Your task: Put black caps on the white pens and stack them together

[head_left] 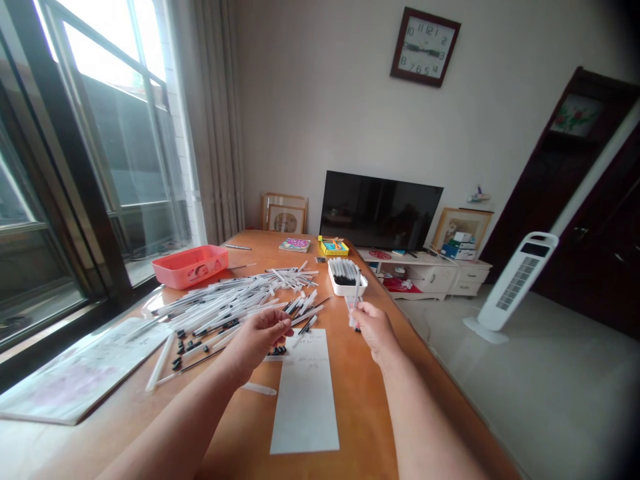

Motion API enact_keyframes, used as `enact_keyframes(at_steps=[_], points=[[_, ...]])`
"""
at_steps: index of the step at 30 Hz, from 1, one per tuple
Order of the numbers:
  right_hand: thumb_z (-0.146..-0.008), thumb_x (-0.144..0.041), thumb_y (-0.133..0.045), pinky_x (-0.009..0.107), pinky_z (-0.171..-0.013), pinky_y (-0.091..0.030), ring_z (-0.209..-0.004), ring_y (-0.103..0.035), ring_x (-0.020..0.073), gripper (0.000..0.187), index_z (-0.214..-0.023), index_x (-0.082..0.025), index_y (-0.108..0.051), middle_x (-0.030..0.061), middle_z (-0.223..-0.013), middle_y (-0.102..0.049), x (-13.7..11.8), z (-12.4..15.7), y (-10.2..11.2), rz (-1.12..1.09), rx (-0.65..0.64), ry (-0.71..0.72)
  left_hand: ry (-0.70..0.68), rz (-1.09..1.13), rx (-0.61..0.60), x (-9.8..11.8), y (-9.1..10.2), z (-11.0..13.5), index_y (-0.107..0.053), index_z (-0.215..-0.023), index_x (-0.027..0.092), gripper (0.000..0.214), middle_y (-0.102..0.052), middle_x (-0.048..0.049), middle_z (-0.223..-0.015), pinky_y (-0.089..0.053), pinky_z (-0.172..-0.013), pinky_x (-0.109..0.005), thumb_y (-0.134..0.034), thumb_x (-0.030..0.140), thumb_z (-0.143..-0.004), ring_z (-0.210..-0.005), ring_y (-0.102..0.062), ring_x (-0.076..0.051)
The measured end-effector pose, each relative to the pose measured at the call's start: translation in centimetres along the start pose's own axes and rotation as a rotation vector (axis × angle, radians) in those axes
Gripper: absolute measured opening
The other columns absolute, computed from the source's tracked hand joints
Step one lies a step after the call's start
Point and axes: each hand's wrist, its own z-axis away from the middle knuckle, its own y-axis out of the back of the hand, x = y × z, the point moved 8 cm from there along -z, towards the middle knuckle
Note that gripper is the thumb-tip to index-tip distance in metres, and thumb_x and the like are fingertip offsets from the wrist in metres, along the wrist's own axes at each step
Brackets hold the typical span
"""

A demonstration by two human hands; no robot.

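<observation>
My right hand (373, 328) is closed in a pinch on a clear pen (356, 297) held upright just in front of a white tray (347, 288) filled with finished pens. My left hand (261, 335) hovers palm-down, fingers curled, over small black pen caps (278, 350) near the top of a white paper sheet (305, 393). What the left fingers hold, if anything, is hidden. A wide heap of clear pen barrels (235, 300) lies to the left on the wooden table (360, 413).
A pink plastic tub (190, 265) stands at the far left of the table. A book (295, 245) and a yellow box (333, 247) lie at the far end. A printed mat (85, 370) covers the near left. The table's right edge drops to the floor.
</observation>
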Motion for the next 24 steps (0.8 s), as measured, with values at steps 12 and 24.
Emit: enact_keyframes(at_steps=[12, 24], points=[[-0.08, -0.006, -0.052, 0.03, -0.09, -0.049, -0.099, -0.063, 0.0205, 0.038, -0.102, -0.026, -0.076, 0.0054, -0.105, -0.067, -6.3, 6.1, -7.7, 0.502, -0.242, 0.586, 0.108, 0.155, -0.169, -0.7, -3.2, 1.2, -0.059, -0.091, 0.02, 0.034, -0.071, -0.0051, -0.079, -0.034, -0.059, -0.024, -0.08, 0.04, -0.073, -0.066, -0.058, -0.013], [-0.085, -0.036, -0.063, 0.025, -0.054, -0.039, -0.057, -0.056, 0.0149, 0.017, -0.077, -0.023, -0.055, -0.0024, -0.064, -0.062, -5.5, 7.4, -9.1, 0.244, -0.316, 0.281, 0.119, 0.188, 0.065, -2.0, -1.3, 0.0, -0.057, -0.104, 0.019, 0.05, -0.064, 0.0023, -0.071, -0.04, -0.059, -0.025, -0.084, 0.029, -0.063, -0.061, -0.056, -0.011]])
